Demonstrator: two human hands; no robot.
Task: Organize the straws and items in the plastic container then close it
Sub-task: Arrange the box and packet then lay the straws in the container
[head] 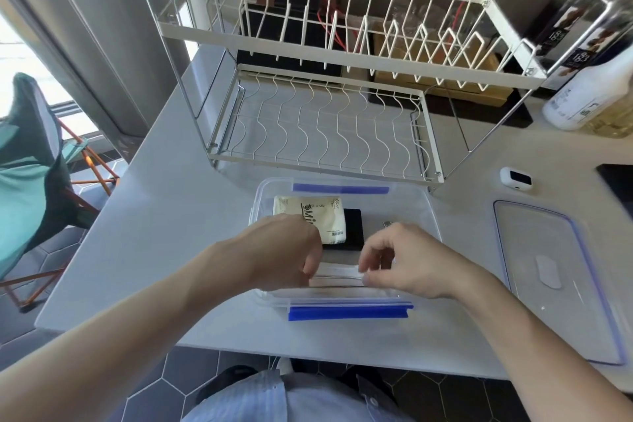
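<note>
The left hand [291, 250] and right hand [407, 260] are reaching into the open plastic container [424, 212] sitting on the white surface [164, 223], each pinching an end of the white wrapped straws [339, 272] lying along its near wall. A cream packet [308, 216] is resting on a black item [352, 226] inside. The lid [555, 277] is lying just beside the container.

Left hand [284, 250], right hand [407, 260]: fingers curled, pinching.

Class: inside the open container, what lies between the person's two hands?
Head view: a bundle of white straws spans the gap; left hand and right hand each pinch an end.
</note>
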